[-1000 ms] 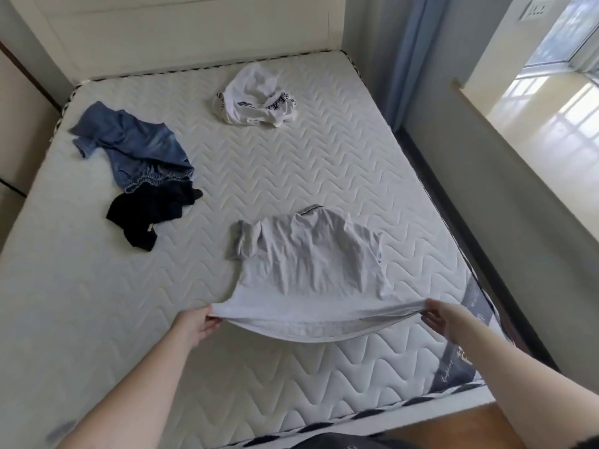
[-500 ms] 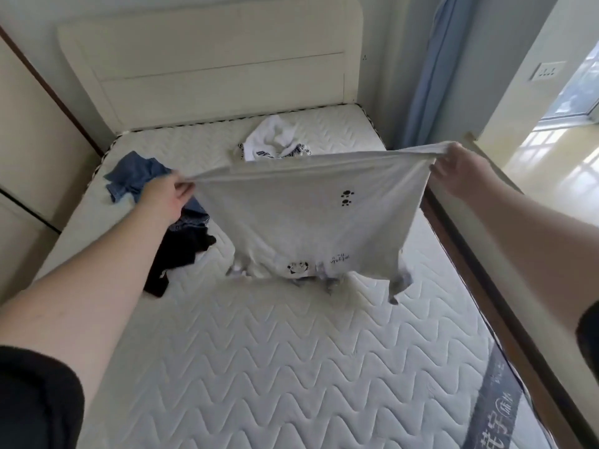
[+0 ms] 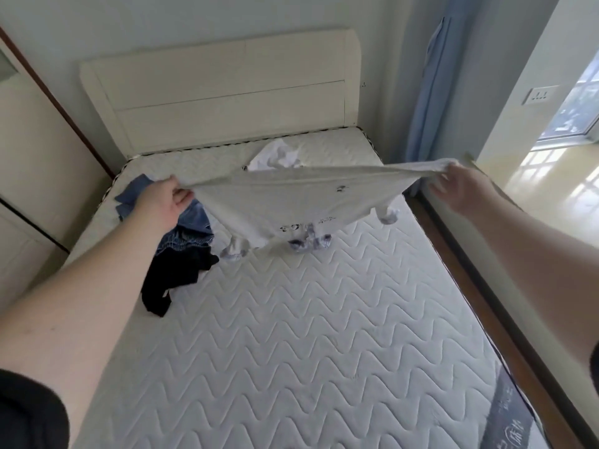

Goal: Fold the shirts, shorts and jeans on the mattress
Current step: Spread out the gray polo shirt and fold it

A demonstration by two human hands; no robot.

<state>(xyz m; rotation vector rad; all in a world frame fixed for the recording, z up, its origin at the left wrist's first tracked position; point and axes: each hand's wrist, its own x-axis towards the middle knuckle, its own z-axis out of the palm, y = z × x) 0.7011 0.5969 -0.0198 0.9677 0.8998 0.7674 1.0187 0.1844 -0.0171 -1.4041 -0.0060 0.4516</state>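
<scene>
Over quilted mattress (image 3: 324,335) w/ cream headboard (image 3: 227,92): both hands' fingers clamped on grey shirt (image 3: 291,199) hem.

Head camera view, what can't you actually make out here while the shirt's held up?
- White garment by the headboard: mostly hidden behind the stretched grey T-shirt; its type is unclear.
- T-shirt's small prints: too small to read.
- Jeans: partly covered by the left hand and the shirt.
- Black garment: crumpled, type unclear.
- Right hand: fingertips are buried in the hem.
- Mattress label: cut off by the bottom edge.
</scene>
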